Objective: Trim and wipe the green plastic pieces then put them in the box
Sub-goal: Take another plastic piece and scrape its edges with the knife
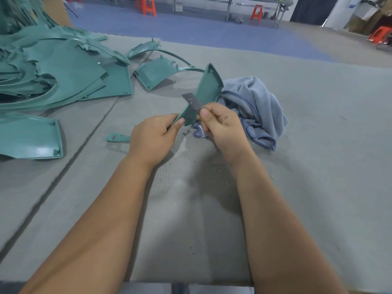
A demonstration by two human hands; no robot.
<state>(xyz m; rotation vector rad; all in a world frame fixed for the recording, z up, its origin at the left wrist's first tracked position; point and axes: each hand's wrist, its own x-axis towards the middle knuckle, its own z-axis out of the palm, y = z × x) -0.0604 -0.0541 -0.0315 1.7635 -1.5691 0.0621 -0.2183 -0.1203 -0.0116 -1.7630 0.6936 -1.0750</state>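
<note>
Grey felt covers the desk (297, 166); four orange stools (256, 12) stand far off. Left hand (152, 139) pinches one green piece (206, 90), right hand (224, 128) pinches a blade (192, 101).

Your right hand (224, 128) is hiding the near end of the blade (194, 103), and your left hand (156, 137) is covering the green piece's (203, 90) tip. The left edge is cropping the green pile (53, 71).

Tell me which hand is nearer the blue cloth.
Right. The right hand pinches the blade directly beside the blue cloth, overlapping its near edge in the view. The left hand holds the green plastic piece farther to the left, apart from the cloth.
</note>
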